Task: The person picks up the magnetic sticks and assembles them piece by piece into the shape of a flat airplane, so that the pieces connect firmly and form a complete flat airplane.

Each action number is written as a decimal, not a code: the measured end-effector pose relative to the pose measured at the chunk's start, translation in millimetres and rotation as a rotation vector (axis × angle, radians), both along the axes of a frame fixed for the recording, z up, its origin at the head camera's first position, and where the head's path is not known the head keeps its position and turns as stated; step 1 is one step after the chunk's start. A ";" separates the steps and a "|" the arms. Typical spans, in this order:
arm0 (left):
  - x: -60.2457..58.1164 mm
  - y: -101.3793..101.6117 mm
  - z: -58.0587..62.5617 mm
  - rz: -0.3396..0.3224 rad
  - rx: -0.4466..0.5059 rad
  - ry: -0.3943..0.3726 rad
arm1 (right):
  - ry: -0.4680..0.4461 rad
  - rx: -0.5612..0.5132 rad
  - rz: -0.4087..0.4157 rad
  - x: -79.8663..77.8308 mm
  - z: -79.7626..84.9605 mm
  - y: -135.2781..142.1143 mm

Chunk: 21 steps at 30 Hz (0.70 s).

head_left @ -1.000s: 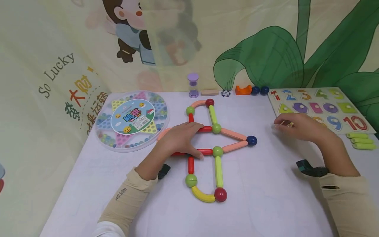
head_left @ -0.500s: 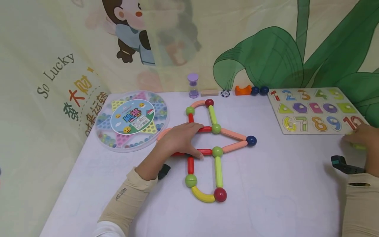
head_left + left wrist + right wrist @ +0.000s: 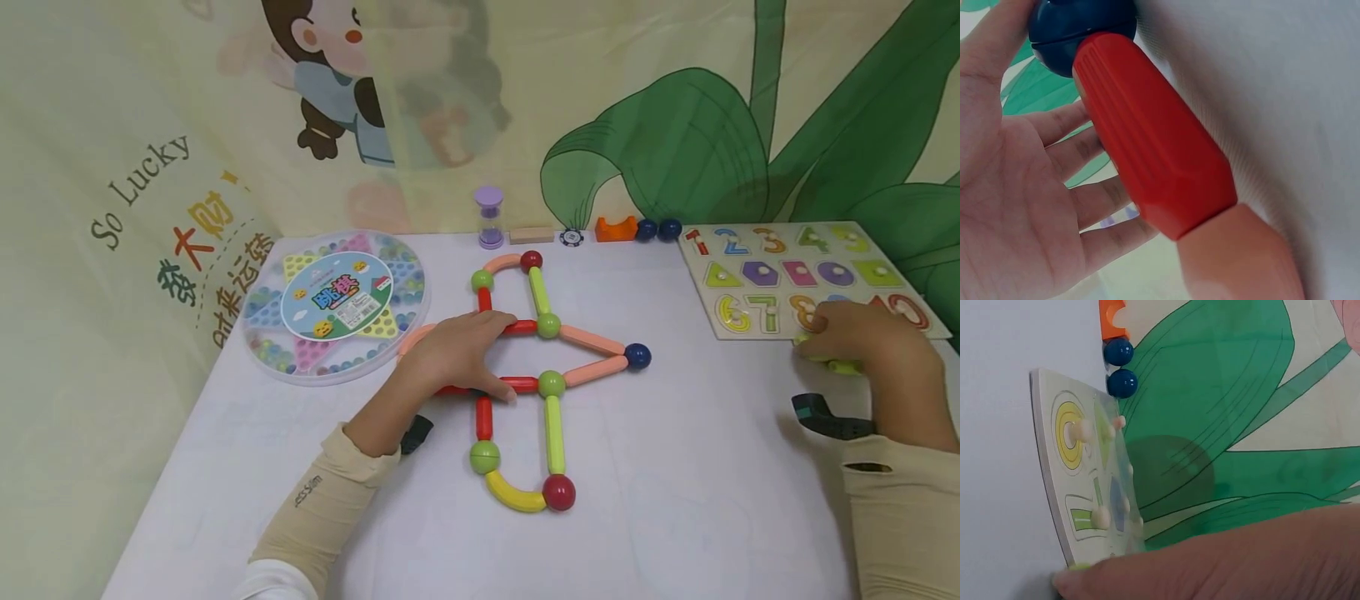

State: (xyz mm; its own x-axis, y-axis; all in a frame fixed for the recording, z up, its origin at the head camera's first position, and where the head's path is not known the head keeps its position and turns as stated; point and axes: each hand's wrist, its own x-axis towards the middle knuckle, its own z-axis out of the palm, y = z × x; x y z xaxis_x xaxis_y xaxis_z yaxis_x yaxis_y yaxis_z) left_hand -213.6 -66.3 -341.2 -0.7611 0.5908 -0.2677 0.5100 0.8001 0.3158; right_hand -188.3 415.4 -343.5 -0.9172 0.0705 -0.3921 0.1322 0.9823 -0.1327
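Observation:
A flat figure of magnetic sticks and balls lies mid-table in the head view. My left hand (image 3: pixel 457 354) rests over its left part, fingers spread, hiding some joints. In the left wrist view, the relaxed fingers lie beside a red stick (image 3: pixel 1154 137), joined to a dark blue ball (image 3: pixel 1085 31) and a salmon stick (image 3: pixel 1238 256). A dark blue ball (image 3: pixel 638 357) ends the figure's right point. My right hand (image 3: pixel 873 342) grips light green magnetic sticks (image 3: pixel 845 367) by the number board's front edge; the palm hides how many.
Behind the right hand lies the number puzzle board (image 3: pixel 761 292) with knobbed pieces. Along the back stand a purple sand timer (image 3: pixel 490 218), a wooden block (image 3: pixel 532 235), a poker chip (image 3: pixel 572 237), an orange piece (image 3: pixel 617 229) and blue balls (image 3: pixel 670 230). A round marble-game box (image 3: pixel 337 308) lies left.
My right hand moved from above the board's front edge out to the green sticks at far right, then back left, bringing green sticks along. The left hand and the figure stayed put.

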 end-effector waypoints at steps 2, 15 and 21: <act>-0.5 0.4 -0.1 -0.001 -0.004 0.002 | -0.006 0.000 0.036 -2.4 0.1 -5.0; 1.1 -0.1 -0.5 -0.005 0.006 0.005 | 0.099 -0.108 0.290 -11.5 -1.0 -75.5; 0.7 0.4 -2.3 -0.004 0.016 0.005 | 0.284 -0.121 0.438 -11.3 -2.5 -119.1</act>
State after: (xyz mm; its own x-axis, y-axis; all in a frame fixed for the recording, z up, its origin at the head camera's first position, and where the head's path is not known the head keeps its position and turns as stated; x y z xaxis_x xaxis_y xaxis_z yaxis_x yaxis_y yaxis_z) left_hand -212.9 -65.9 -343.5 -0.7603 0.5978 -0.2542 0.5144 0.7931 0.3262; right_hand -199.5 296.3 -346.0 -0.9218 -0.3730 -0.1058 -0.3442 0.9129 -0.2195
